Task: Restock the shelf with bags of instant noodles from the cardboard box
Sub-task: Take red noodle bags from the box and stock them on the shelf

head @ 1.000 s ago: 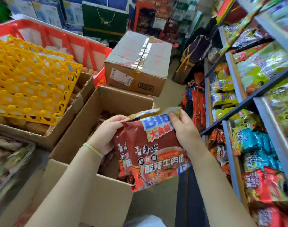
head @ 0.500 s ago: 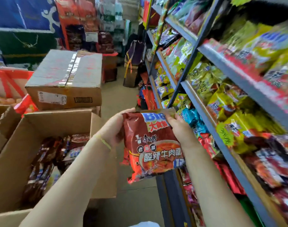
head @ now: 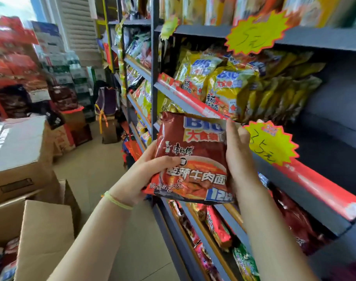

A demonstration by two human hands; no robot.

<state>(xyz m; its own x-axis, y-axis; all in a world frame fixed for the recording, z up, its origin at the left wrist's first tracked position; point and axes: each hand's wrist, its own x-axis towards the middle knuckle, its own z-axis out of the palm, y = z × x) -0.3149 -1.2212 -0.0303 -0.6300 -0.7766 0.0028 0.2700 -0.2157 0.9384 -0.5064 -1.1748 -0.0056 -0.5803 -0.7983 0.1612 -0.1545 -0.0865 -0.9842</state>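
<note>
Both hands, left hand [head: 152,171] and right hand [head: 237,151], grasp the noodle bag [head: 193,157] between them; slide it upright onto the bare shelf [head: 306,189] right of the right hand, label forward

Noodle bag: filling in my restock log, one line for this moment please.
stage: carry to shelf | noodle bag: held by left hand and right hand | placed: not yet
</note>
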